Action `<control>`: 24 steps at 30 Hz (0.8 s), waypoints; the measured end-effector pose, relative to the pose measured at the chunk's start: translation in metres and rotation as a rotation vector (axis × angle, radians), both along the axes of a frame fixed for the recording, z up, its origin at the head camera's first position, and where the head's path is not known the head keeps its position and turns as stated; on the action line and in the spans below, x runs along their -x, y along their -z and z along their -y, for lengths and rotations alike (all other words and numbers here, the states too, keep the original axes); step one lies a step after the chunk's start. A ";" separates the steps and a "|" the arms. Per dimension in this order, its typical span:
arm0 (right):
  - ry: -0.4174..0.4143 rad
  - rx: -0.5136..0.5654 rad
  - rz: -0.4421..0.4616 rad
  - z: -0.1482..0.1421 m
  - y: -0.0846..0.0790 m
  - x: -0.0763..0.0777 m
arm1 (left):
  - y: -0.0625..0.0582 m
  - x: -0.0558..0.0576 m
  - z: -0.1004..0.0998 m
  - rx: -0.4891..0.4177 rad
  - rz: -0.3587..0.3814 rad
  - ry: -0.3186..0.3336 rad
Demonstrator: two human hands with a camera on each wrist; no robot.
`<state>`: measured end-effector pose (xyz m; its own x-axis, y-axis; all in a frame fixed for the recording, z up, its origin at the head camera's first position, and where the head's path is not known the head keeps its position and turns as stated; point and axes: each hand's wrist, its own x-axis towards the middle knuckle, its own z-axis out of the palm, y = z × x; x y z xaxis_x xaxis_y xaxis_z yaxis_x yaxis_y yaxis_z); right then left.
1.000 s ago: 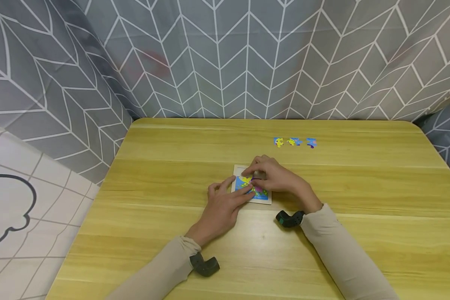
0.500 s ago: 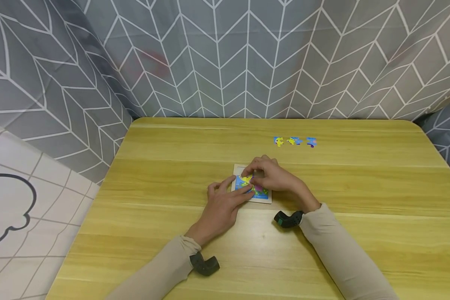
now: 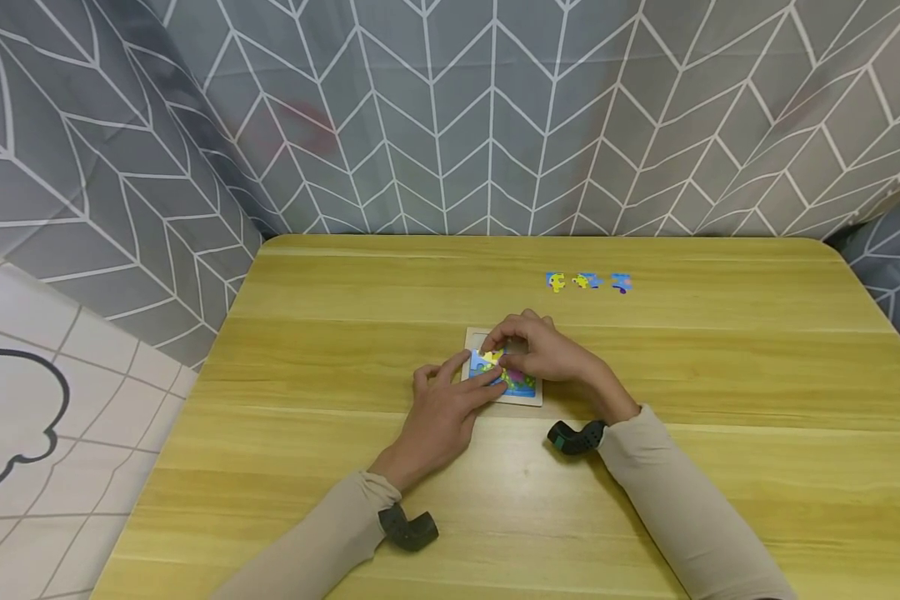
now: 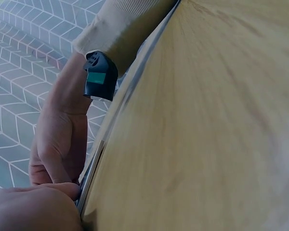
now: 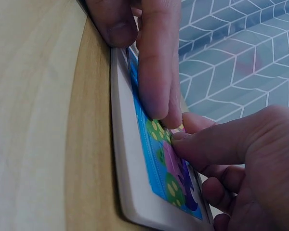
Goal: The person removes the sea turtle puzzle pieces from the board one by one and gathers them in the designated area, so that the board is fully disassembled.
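A small jigsaw puzzle in a pale wooden tray (image 3: 521, 402) lies mid-table, its picture blue, yellow, green and pink. My left hand (image 3: 437, 423) rests on it from the lower left, straight fingers pressing across the assembled part. From the right, my right hand (image 3: 546, 352) pinches a yellow-and-blue puzzle piece (image 3: 489, 357) between thumb and curved forefinger, down at the tray's upper part. The right wrist view shows the right thumb (image 5: 207, 144) beside the left fingertips, low over the picture (image 5: 171, 163). Fingers cover much of the puzzle, and the piece's edges are hidden.
Three loose puzzle pieces stand in a row near the table's far edge: a yellow one (image 3: 556, 282), a yellow-and-blue one (image 3: 588, 281) and a blue one (image 3: 622, 282). A grey patterned curtain (image 3: 465, 125) hangs behind the wooden table (image 3: 330, 292).
My right thumb and wrist have shifted very slightly left, still at the same piece. My left hand stays in place on the tray, and the loose pieces have not moved.
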<state>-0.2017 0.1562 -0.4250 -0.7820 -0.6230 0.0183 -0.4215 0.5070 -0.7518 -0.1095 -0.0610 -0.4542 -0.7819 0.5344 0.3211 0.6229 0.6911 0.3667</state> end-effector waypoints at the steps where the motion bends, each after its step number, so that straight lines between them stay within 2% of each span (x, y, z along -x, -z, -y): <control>1: 0.000 0.000 0.000 0.000 0.000 0.000 | 0.000 0.000 0.000 -0.005 -0.002 0.000; 9: 0.002 0.023 0.003 0.001 0.000 0.001 | 0.001 0.001 0.000 -0.026 -0.022 -0.014; 14: 0.005 0.012 0.005 0.000 0.000 0.001 | 0.001 0.002 -0.001 -0.078 -0.059 -0.025; 24: -0.015 -0.005 -0.041 -0.002 0.000 0.002 | -0.001 0.003 -0.002 -0.092 -0.086 -0.036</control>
<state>-0.2037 0.1580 -0.4251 -0.7714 -0.6346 0.0472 -0.4595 0.5042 -0.7312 -0.1123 -0.0592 -0.4530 -0.7678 0.4713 0.4340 0.6299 0.6794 0.3765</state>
